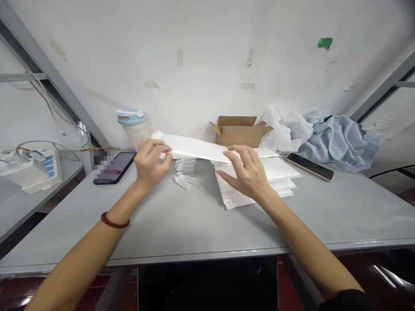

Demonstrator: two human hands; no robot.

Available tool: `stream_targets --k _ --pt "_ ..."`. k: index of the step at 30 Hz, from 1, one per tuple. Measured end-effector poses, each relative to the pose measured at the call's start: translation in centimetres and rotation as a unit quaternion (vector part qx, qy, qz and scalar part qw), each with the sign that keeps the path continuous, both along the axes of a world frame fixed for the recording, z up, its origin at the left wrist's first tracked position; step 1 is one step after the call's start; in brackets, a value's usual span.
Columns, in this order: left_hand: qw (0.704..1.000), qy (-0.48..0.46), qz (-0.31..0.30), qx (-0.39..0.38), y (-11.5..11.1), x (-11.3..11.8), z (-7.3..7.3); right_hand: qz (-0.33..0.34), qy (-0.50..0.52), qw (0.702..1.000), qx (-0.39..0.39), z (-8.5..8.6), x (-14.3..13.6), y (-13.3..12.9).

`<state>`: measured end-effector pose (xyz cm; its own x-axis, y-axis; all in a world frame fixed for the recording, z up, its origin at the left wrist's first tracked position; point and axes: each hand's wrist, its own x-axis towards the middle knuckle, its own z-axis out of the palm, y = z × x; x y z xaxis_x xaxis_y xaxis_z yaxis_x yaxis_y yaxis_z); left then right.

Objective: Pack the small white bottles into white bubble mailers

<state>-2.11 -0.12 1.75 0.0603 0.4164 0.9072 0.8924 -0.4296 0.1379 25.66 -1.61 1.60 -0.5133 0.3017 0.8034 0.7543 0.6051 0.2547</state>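
A white padded envelope [197, 148] is raised above the grey table, seen nearly edge-on. My left hand [151, 163] pinches its left end between thumb and fingers. At its right part is my right hand [248, 171], thumb and fingers apart, fingertips touching or very near the envelope's edge. Beneath and beside my right hand lies a stack of white bubble envelopes [279, 172]. Between the hands, small white tags with string loops [184, 172] lie on the table.
A cup with a blue lid [134, 125], an open cardboard box [241, 134], white plastic bags [285, 127] and a blue cloth [340, 140] stand along the wall. One phone [118, 167] lies at left, another [309, 166] at right. A power strip [45, 168] sits far left.
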Motion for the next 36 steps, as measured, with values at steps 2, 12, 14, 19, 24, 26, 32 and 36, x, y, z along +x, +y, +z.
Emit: stream_targets --k 2,12,14,19,24,26,32,36 --pt "0.999 0.009 -0.047 -0.019 -0.7 1.9 -0.9 0.006 -0.031 0.999 -0.013 -0.1 -0.4 -0.4" --pt "0.940 0.210 -0.236 0.127 -3.3 5.8 -3.2 -0.025 -0.097 0.960 -0.262 -0.7 0.0 -0.3" --pt "0.922 0.249 -0.243 0.171 -3.5 6.1 -2.9 -0.021 -0.102 0.950 -0.296 -0.5 0.2 -0.3" --pt "0.926 0.226 -0.253 0.164 -3.6 6.3 -2.8 -0.013 -0.084 0.948 -0.307 0.0 0.2 -0.4" --pt "0.977 -0.073 -0.194 -0.046 -3.1 5.8 -2.5 -0.034 -0.056 0.965 -0.253 0.0 0.3 -0.2" --pt "0.935 -0.230 -0.198 -0.183 -2.9 5.5 -1.9 -0.045 -0.048 0.970 -0.232 0.0 0.3 -0.1" --pt "0.700 -0.363 -0.296 -0.540 -2.8 5.6 -0.9 -0.029 -0.095 0.970 -0.220 -0.4 -0.2 -0.5" --pt "0.726 -0.343 -0.260 -0.536 -3.6 6.5 -1.4 0.012 -0.128 0.965 -0.229 -0.8 -0.7 -0.9"
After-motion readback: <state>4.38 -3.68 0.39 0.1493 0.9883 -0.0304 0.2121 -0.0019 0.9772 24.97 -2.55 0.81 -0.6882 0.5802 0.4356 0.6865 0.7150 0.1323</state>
